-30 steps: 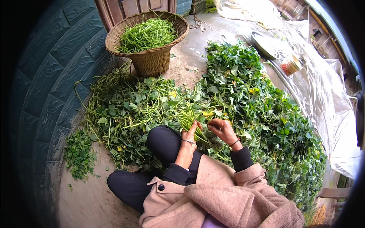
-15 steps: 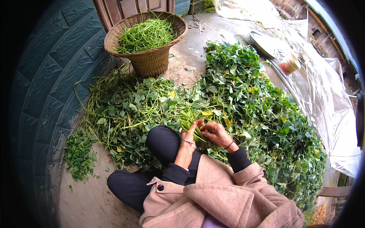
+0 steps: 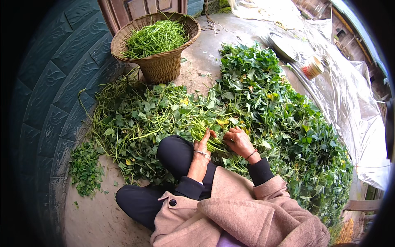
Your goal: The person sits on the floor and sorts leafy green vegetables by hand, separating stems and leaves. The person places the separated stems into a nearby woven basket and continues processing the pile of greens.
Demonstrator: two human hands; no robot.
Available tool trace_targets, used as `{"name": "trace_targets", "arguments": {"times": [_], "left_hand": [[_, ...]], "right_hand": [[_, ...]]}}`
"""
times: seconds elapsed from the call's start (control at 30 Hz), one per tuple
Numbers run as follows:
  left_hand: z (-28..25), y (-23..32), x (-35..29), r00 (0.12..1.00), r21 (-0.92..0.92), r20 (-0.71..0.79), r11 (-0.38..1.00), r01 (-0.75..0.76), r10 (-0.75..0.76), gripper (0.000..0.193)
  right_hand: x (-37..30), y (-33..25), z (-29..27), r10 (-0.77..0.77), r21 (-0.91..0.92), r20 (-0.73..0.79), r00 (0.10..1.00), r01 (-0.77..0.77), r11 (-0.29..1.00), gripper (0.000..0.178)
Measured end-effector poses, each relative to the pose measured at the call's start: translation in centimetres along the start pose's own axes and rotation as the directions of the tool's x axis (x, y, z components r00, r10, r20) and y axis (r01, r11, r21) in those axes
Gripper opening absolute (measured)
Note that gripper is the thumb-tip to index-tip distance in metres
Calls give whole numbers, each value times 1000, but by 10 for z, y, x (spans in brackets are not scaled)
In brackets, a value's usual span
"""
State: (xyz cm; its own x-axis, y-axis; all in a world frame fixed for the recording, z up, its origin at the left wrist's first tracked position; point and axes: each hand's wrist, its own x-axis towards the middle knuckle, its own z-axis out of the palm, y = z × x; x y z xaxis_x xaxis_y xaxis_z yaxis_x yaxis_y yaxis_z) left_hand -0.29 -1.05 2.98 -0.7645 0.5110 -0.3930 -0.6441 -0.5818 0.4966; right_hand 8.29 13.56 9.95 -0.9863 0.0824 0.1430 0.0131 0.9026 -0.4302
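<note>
On pale ground (image 3: 98,218) beside a blue-green wall (image 3: 51,88), leafy vines (image 3: 140,109).

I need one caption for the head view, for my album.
The left hand holds green stems, the right hand close beside them, with leafy vines around and a basket of similar stems beyond.

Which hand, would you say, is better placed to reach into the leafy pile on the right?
Probably the right hand: it is nearer that leafy pile, while the left hand is occupied holding the bunch of green stems.
</note>
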Motion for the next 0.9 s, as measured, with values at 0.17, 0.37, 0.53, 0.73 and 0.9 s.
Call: {"name": "trace_targets", "arguments": {"times": [0.17,0.37,0.53,0.73,0.9], "left_hand": [[-2,-1,0,1000,-19,-2,1000,-2,2,19],[-5,-3,5,1000,-20,-2,1000,-22,22,17],[1,3,0,997,-43,-73,999,-13,9,19],[5,10,-4,996,-101,-65,994,49,-56,23],[-1,7,1,998,-82,-8,994,68,-69,25]], "right_hand": [[1,-9,-7,19,-126,-45,999,-24,992,14],[-2,-11,-11,51,-159,-155,987,-76,984,25],[-8,-28,-18,19,-25,-329,944,-29,999,46],[-25,-33,-3,27,-14,-153,988,-29,999,92],[-30,-13,22,137,301,-169,976,-82,950,102]]}}
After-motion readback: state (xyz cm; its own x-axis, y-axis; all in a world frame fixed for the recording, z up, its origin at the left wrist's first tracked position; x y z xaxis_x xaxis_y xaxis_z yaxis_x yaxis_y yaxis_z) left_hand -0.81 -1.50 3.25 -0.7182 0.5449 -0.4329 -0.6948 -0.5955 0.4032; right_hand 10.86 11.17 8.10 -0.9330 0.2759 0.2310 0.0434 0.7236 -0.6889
